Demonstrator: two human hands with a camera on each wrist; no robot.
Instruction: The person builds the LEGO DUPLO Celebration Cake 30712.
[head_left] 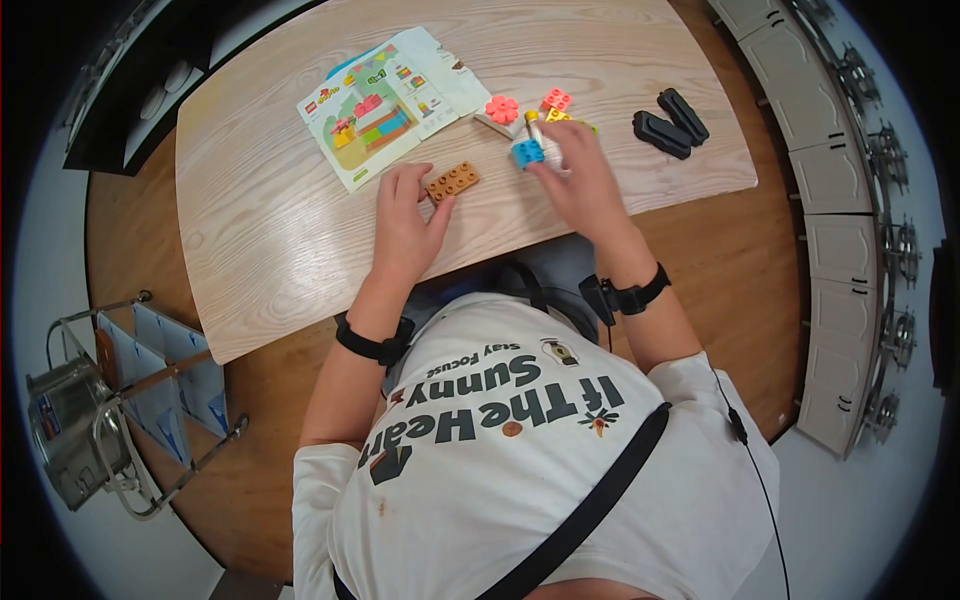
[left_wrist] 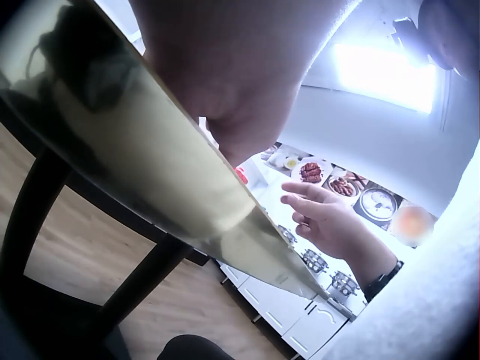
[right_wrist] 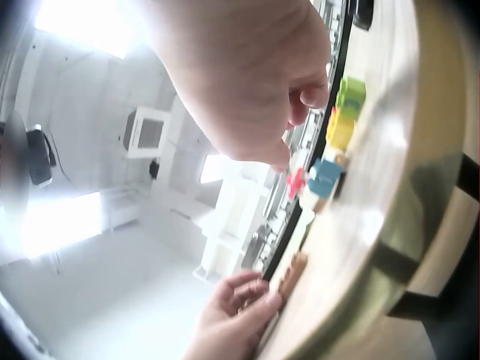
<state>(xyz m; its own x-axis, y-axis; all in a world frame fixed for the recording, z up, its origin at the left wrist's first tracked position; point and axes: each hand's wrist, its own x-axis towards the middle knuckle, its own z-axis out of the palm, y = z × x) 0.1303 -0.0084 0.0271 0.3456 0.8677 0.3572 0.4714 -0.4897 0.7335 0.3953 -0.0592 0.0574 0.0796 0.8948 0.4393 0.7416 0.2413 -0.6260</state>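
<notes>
An orange-brown toy brick (head_left: 453, 181) with two rows of studs lies on the table in front of the person. My left hand (head_left: 405, 215) pinches its left end between thumb and fingers; the right wrist view also shows this hand (right_wrist: 236, 319) at the end of the brick (right_wrist: 293, 274). Over the blue brick (head_left: 527, 153) my right hand (head_left: 585, 185) hovers with loosely bent fingers, thumb close to it. In the right wrist view a gap shows between that hand (right_wrist: 247, 82) and the blue brick (right_wrist: 325, 178). Beside it stands a small toy figure with a yellow top (head_left: 532, 118).
Behind the right hand are a pink flower piece (head_left: 502, 109), a pink brick (head_left: 557, 98) and a yellow brick (head_left: 558, 116). A green brick (right_wrist: 351, 95) stands beyond. The instruction booklet (head_left: 370, 125) lies at the back left, two black objects (head_left: 670, 125) at the right.
</notes>
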